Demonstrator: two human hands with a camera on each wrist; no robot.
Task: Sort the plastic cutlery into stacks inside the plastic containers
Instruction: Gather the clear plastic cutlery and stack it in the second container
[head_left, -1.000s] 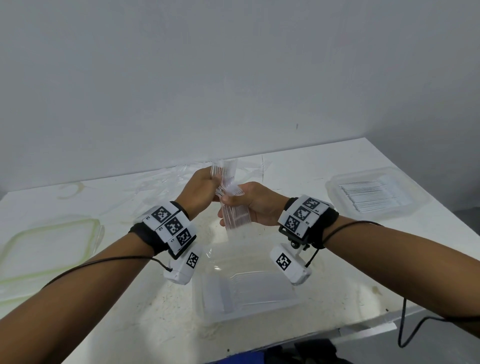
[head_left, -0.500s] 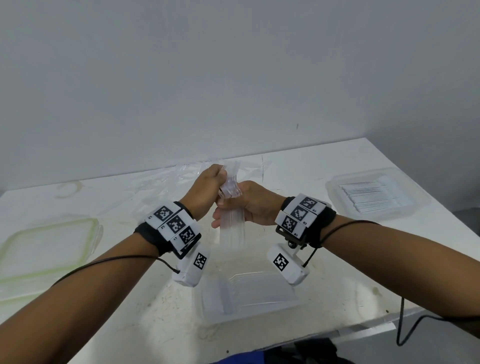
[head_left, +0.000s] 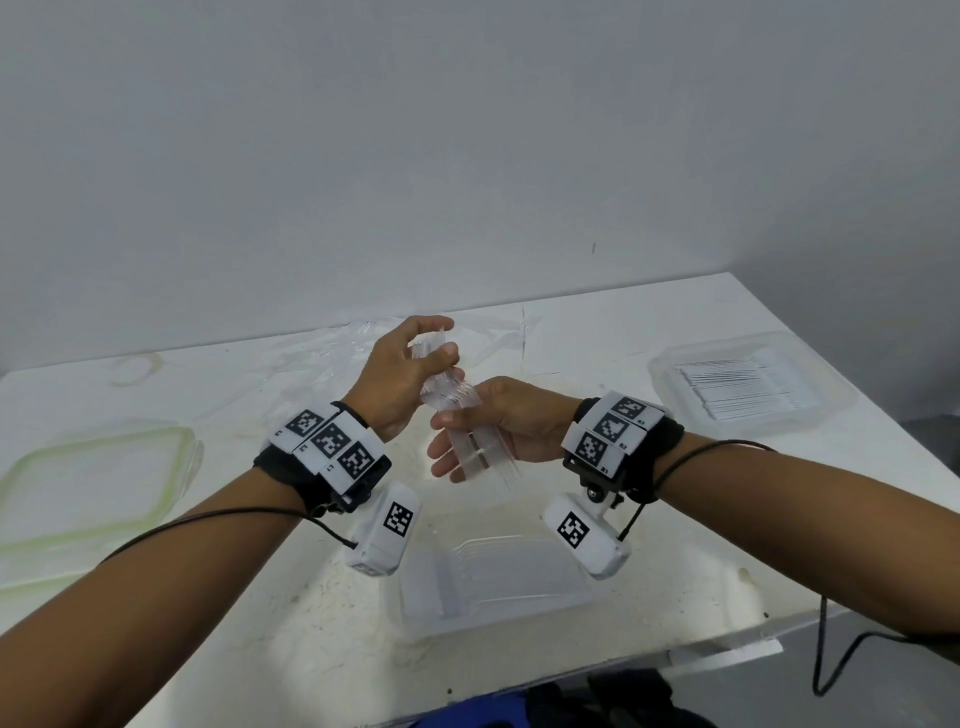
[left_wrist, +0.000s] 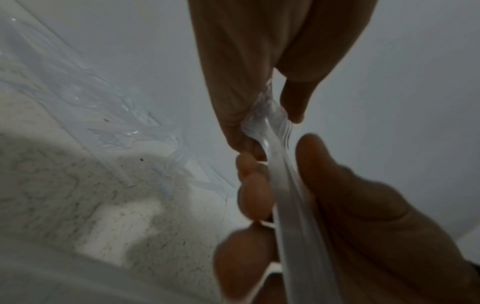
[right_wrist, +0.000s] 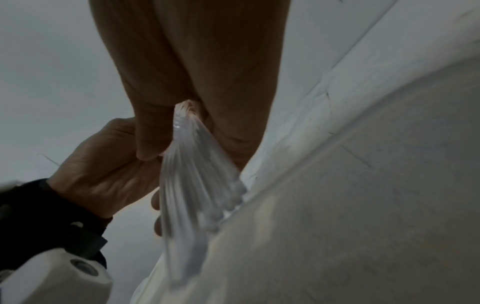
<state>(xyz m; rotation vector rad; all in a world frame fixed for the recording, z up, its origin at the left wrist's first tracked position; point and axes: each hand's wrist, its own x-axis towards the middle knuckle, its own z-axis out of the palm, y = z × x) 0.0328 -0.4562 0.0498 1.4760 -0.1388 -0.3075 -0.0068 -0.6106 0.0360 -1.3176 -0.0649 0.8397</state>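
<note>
I hold a bundle of clear plastic forks (head_left: 464, 427) upright above the table with both hands. My left hand (head_left: 410, 364) pinches its upper end, the fork heads (left_wrist: 271, 120), between thumb and fingers. My right hand (head_left: 498, 426) grips the handles lower down, thumb on one side and fingers (left_wrist: 255, 185) on the other. The handles fan out below the grip (right_wrist: 194, 185). Right under my hands stands a clear plastic container (head_left: 415, 587) with a few clear pieces of cutlery lying in it. A second clear container (head_left: 670, 364) at the right holds a stack of white cutlery (head_left: 748, 387).
A green-rimmed clear lid (head_left: 171, 467) lies at the left of the white table (head_left: 571, 332). Loose clear cutlery (head_left: 332, 353) is scattered at the back, behind my hands. The table's front edge runs just below the near container. A grey wall closes the back.
My hands have drawn slightly apart along the bundle: the left has moved up to the fork heads, the right has slid lower on the handles. The bundle now leans and its lower end fans out.
</note>
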